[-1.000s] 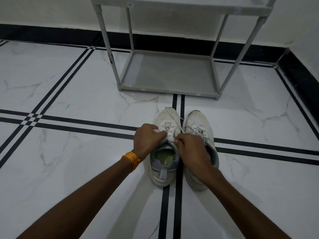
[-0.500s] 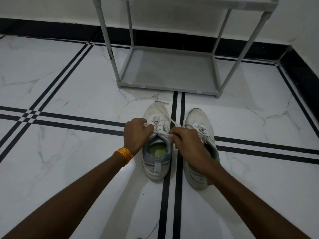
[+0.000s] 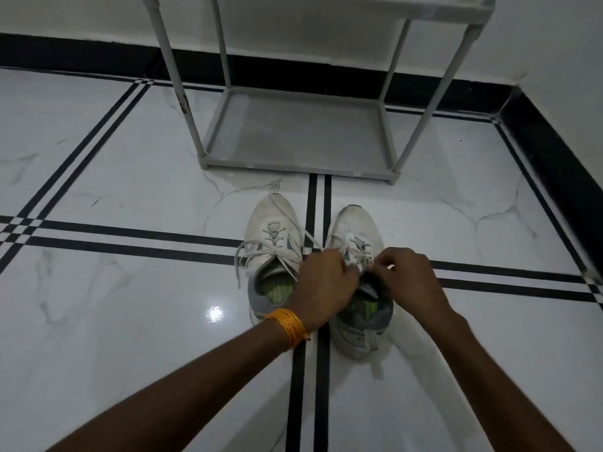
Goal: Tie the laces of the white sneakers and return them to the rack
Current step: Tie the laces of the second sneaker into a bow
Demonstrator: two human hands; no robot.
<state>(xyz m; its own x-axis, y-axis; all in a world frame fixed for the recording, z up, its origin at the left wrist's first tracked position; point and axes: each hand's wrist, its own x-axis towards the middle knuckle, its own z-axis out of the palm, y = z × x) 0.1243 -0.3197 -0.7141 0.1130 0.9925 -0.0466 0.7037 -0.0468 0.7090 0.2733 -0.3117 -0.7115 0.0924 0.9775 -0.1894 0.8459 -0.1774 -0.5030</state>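
Sneakers are standing side by side on the white marble floor (image 3: 114,321), toes pointing toward the grey rack (image 3: 293,135), which is near them but not touching. Both hands are working over the right sneaker (image 3: 354,230). The left hand (image 3: 323,285) is curled almost closed, its fingers pinching the lace (image 3: 357,256) of that shoe just above the tongue. The right hand (image 3: 411,275) is also curled, with thumb and first fingers pressing together on the same lace, so the two hands are almost touching each other. An orange band (image 3: 288,326) is sitting on the left wrist. The left sneaker (image 3: 272,226) is lying free beside them; its laces (image 3: 243,256) are hanging loose, one end falling over the side onto the floor and another crossing toward the right shoe. The bottom shelf of the rack is holding nothing.
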